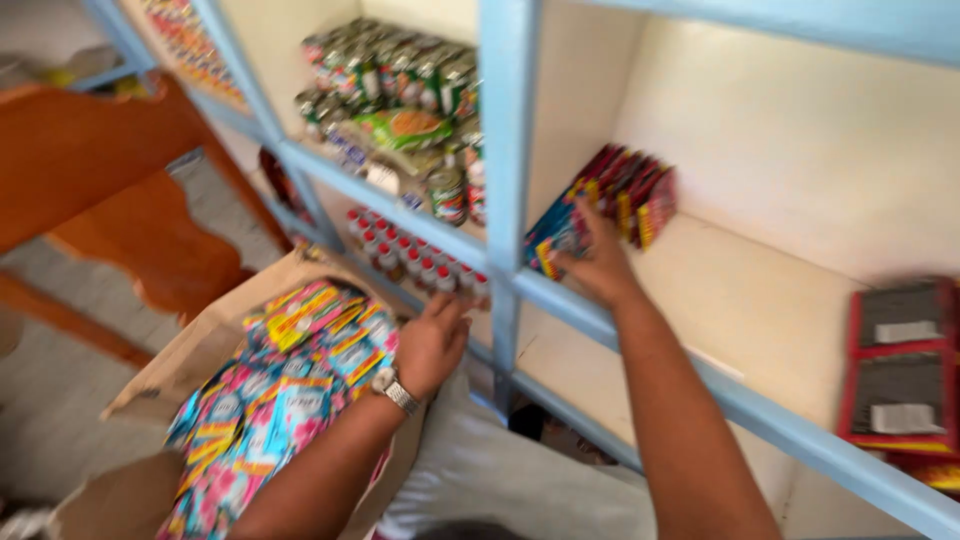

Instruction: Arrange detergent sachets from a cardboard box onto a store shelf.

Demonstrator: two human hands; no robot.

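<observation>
Resting at the rim of a box (180, 360) of sachets (270, 400), the left hand (432, 342) is held with fingers loosely curled, nothing gripped. Above and right of the box, a packet (560, 232) is gripped by the right hand (600, 262) on the shelf (740, 300). Beyond the packet, more packets (632, 195) are stacked.

right hand (597, 262) on packet stack (610, 205), blue shelf (560, 292) | left hand (432, 340) over cardboard box (190, 355) of sachets (270, 390)
</observation>
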